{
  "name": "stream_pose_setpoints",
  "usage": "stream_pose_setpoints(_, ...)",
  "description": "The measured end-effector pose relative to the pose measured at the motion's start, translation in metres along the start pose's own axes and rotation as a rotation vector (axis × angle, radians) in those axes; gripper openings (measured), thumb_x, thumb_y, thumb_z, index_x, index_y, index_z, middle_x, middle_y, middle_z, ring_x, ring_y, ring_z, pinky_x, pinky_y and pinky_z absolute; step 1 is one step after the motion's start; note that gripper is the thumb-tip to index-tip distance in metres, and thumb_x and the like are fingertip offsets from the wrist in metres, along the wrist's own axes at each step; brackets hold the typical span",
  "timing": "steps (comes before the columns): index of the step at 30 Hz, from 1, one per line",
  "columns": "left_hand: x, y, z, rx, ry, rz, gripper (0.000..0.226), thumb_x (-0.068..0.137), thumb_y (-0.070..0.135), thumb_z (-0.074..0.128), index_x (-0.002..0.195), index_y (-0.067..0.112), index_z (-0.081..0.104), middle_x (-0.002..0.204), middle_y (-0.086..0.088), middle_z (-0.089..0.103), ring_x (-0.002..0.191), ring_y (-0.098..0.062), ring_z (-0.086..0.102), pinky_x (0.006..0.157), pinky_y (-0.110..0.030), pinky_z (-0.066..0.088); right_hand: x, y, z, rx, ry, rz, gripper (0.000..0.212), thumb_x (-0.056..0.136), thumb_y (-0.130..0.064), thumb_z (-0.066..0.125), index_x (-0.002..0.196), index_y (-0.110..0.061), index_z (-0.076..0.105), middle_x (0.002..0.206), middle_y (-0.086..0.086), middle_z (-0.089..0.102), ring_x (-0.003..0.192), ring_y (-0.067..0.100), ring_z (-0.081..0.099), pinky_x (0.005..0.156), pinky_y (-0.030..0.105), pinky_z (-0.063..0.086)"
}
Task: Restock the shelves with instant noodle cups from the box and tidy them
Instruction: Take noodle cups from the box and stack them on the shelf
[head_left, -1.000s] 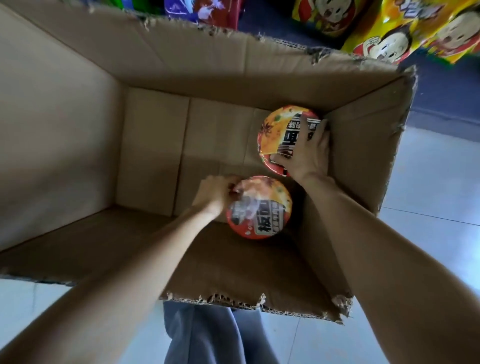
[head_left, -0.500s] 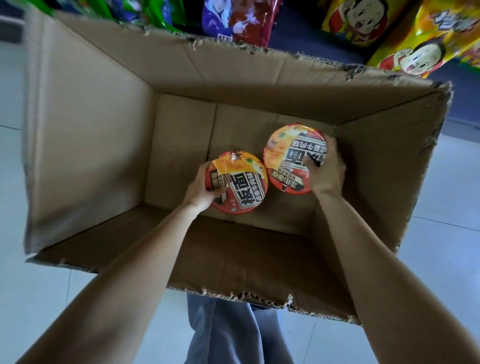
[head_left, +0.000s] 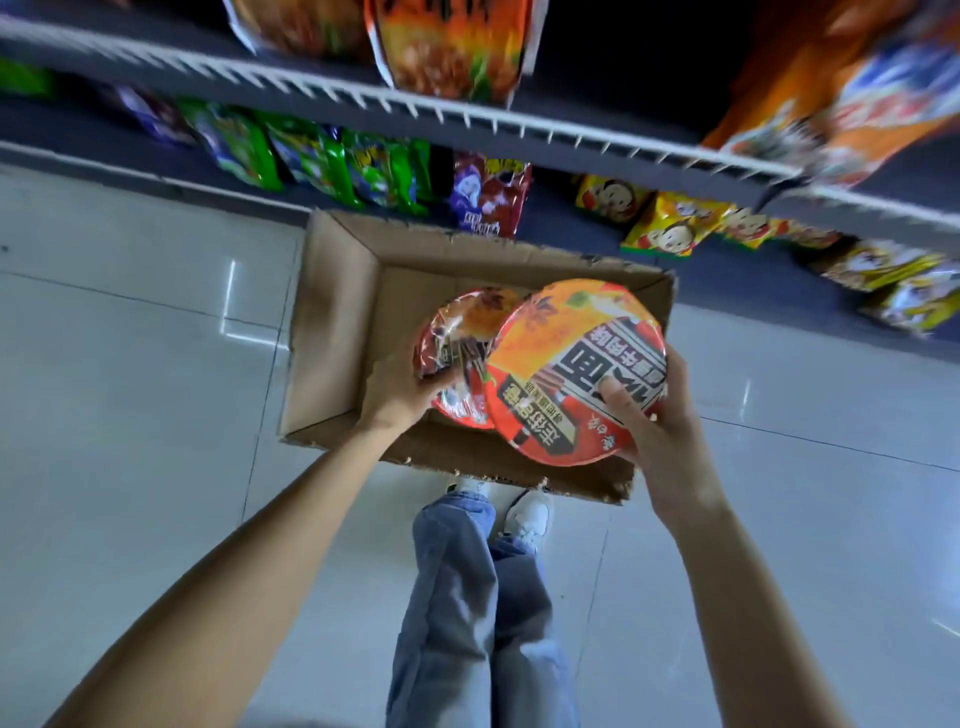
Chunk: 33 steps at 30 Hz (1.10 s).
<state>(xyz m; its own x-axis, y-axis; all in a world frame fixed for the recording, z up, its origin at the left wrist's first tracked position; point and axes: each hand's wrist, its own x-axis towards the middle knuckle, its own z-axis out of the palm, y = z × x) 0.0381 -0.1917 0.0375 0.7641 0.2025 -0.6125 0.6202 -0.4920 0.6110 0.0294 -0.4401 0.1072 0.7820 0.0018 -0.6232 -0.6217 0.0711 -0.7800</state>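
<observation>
A: Both up and out of the box (head_left: 332, 332) since a second ago, when still down on the cardboard floor inside. Now raised above the open top, seen from the head camera, with far more of the aisle in view than before.

B: Held how?

A: Right hand (head_left: 660, 441) wrapped round the nearer noodle cup (head_left: 571, 369), thumb pressed on the printed lid, fingers curled under the rim. Left hand (head_left: 400, 395) gripping the second noodle cup (head_left: 457, 353) by its side, fingers curled over the film. Lids tilted toward the camera, the right-hand one overlapping the other.

B: Meaning for the job?

A: Probably the lifting-out step done, carrying to a shelf next. Nothing else visible on the bare strip of box floor, though most of it hidden behind the cups, so hard to call it emptied.

B: And around?

A: Pale glossy floor tiles (head_left: 130, 364) with window glare, box standing on them just in front of white shoes (head_left: 524, 514) and blue jeans (head_left: 478, 613). Beyond the box, a dark low shelf (head_left: 561, 218) with green, purple and yellow snack bags (head_left: 670, 234). Above, a white wire rail (head_left: 467, 114) fronting an upper shelf with orange packets (head_left: 452, 47), blurred. No noodle-cup slot identifiable from here.
</observation>
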Motion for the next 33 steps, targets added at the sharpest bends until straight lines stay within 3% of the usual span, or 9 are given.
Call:
stream_pose_setpoints(4, -0.090, 0.099, -0.049, -0.067, -0.129, 0.007, 0.067, 0.083, 0.011, 0.070, 0.140, 0.011, 0.035, 0.132, -0.014, 0.054, 0.117, -0.034, 0.055, 0.059, -0.015, 0.048, -0.088, -0.081, -0.020, -0.054, -0.183, -0.096, 0.055, 0.082, -0.040, 0.056, 0.133, -0.030, 0.038, 0.107, -0.024, 0.066, 0.101, 0.000, 0.064, 0.077, 0.022, 0.055)
stream_pose_setpoints(9, -0.185, 0.176, -0.106, -0.134, -0.327, 0.052, 0.057, 0.086, 0.002, 0.062, 0.137, 0.007, 0.037, 0.131, -0.017, 0.053, 0.108, -0.028, 0.059, 0.052, -0.017, 0.052, -0.174, -0.142, -0.035, -0.357, -0.193, -0.234, 0.111, 0.056, -0.050, 0.086, 0.143, -0.029, 0.021, 0.143, 0.004, 0.035, 0.132, 0.017, 0.041, 0.102, 0.028, 0.045)
stream_pose_setpoints(12, -0.230, 0.226, -0.135, -0.127, -0.383, 0.153, 0.054, 0.084, -0.002, 0.064, 0.133, 0.009, 0.042, 0.108, -0.001, 0.063, 0.074, 0.000, 0.066, 0.046, -0.015, 0.051, -0.215, -0.179, -0.014, -0.264, -0.091, -0.348, 0.098, 0.055, -0.051, 0.086, 0.131, -0.008, 0.043, 0.125, -0.004, 0.061, 0.116, 0.011, 0.058, 0.093, 0.027, 0.051)
stream_pose_setpoints(14, -0.250, 0.256, -0.150, -0.071, -0.394, 0.263, 0.061, 0.079, 0.015, 0.073, 0.133, 0.019, 0.043, 0.103, 0.012, 0.059, 0.073, 0.003, 0.065, 0.051, -0.016, 0.053, -0.236, -0.205, -0.004, -0.209, -0.039, -0.414, 0.092, 0.053, -0.049, 0.087, 0.126, -0.007, 0.049, 0.118, -0.008, 0.066, 0.111, 0.012, 0.061, 0.091, 0.025, 0.051)
stream_pose_setpoints(18, -0.278, 0.303, -0.188, -0.061, -0.305, 0.353, 0.079, 0.051, 0.078, 0.069, 0.121, 0.049, 0.048, 0.107, 0.016, 0.067, 0.106, -0.015, 0.064, 0.092, -0.038, 0.050, -0.257, -0.249, -0.005, -0.158, 0.096, -0.509, 0.108, 0.052, -0.048, 0.089, 0.137, -0.008, 0.035, 0.130, 0.008, 0.056, 0.120, 0.019, 0.055, 0.101, 0.045, 0.046)
stream_pose_setpoints(23, -0.317, 0.349, -0.223, 0.046, -0.190, 0.736, 0.097, 0.056, 0.070, 0.073, 0.139, 0.047, 0.028, 0.147, 0.006, 0.036, 0.134, -0.009, 0.031, 0.111, -0.040, 0.029, -0.286, -0.325, -0.009, 0.044, 0.175, -0.611, 0.126, 0.052, -0.047, 0.089, 0.147, -0.031, 0.007, 0.142, 0.000, 0.044, 0.124, 0.015, 0.053, 0.100, 0.047, 0.047)
stream_pose_setpoints(26, -0.345, 0.378, -0.234, 0.075, 0.006, 1.014, 0.112, 0.052, 0.063, 0.079, 0.141, 0.054, 0.012, 0.149, 0.021, 0.016, 0.138, -0.001, 0.015, 0.111, -0.034, 0.019, -0.310, -0.386, -0.015, 0.075, 0.140, -0.707, 0.125, 0.053, -0.053, 0.085, 0.146, -0.040, 0.003, 0.144, -0.002, 0.043, 0.122, 0.017, 0.055, 0.094, 0.048, 0.051)
stream_pose_setpoints(30, -0.377, 0.433, -0.250, -0.002, 0.240, 1.317, 0.115, 0.055, 0.053, 0.084, 0.144, 0.046, 0.012, 0.147, 0.009, 0.020, 0.132, 0.012, 0.019, 0.101, -0.004, 0.024, -0.350, -0.462, -0.017, 0.092, 0.047, -0.830, 0.113, 0.056, -0.051, 0.080, 0.142, -0.037, 0.008, 0.134, 0.000, 0.053, 0.112, 0.020, 0.063, 0.079, 0.040, 0.057)
stream_pose_setpoints(33, -0.393, 0.481, -0.271, 0.015, 0.354, 1.396, 0.115, 0.054, 0.054, 0.084, 0.145, 0.041, 0.016, 0.142, 0.008, 0.026, 0.122, 0.016, 0.026, 0.093, -0.007, 0.025, -0.374, -0.511, -0.017, 0.105, 0.043, -0.897, 0.097, 0.061, -0.050, 0.080, 0.135, -0.029, 0.020, 0.126, 0.001, 0.059, 0.103, 0.022, 0.067, 0.073, 0.040, 0.057)
